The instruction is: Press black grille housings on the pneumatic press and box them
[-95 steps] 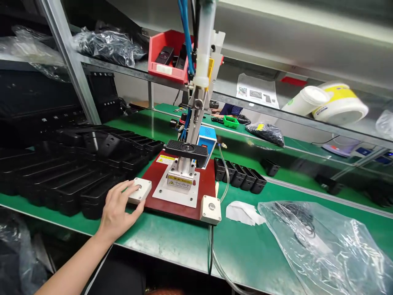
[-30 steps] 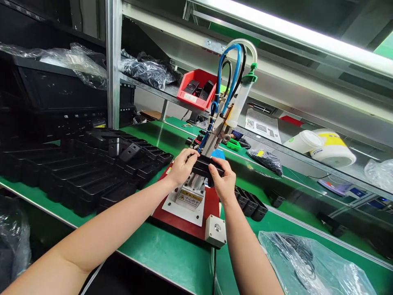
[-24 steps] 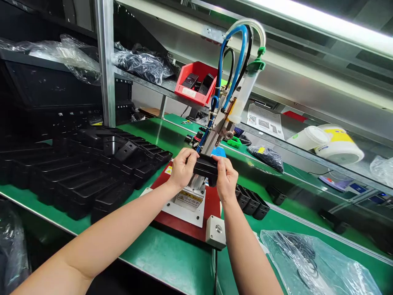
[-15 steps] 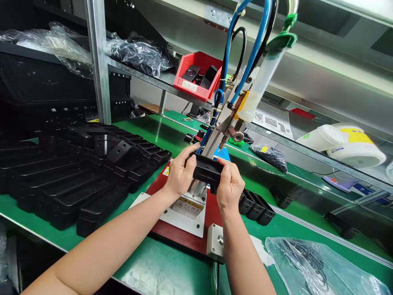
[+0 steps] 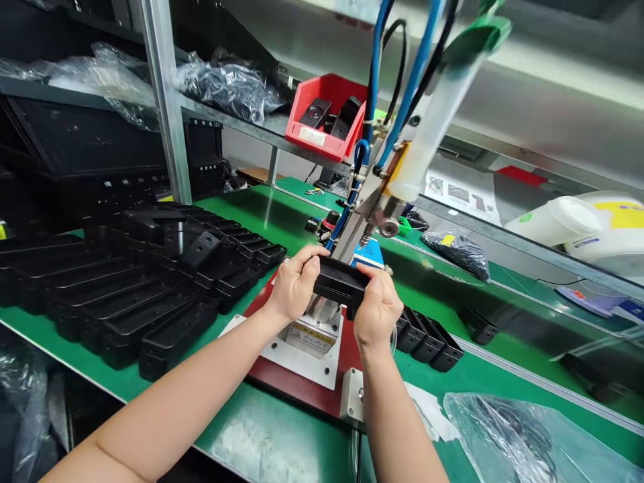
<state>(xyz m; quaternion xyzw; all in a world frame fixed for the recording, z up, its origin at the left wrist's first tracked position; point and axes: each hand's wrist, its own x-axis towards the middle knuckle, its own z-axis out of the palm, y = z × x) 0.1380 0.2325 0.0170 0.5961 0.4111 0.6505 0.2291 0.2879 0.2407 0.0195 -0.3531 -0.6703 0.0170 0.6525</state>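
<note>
The left hand (image 5: 296, 285) and right hand (image 5: 377, 312) grip a black plastic casing (image 5: 339, 282) from either side, holding it over the machine's red base plate (image 5: 306, 396) on the green worktop (image 5: 272, 429)

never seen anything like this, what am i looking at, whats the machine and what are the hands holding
This is one view, from a camera worn on a person's head, looking down at their own hands above a green workbench. The left hand and right hand together hold a black plastic part.

Just behind the hands is a bench machine. A clear syringe with a green cap has blue and black hoses running to it, and the machine stands on a red base. It looks like a dispensing machine, though the picture can't prove that. A white button box sits at the base's front edge.

Rows of black parts lie to the left, with a short row on the right. A clear plastic bag lies at front right, and a red bin sits on the shelf behind.
</note>
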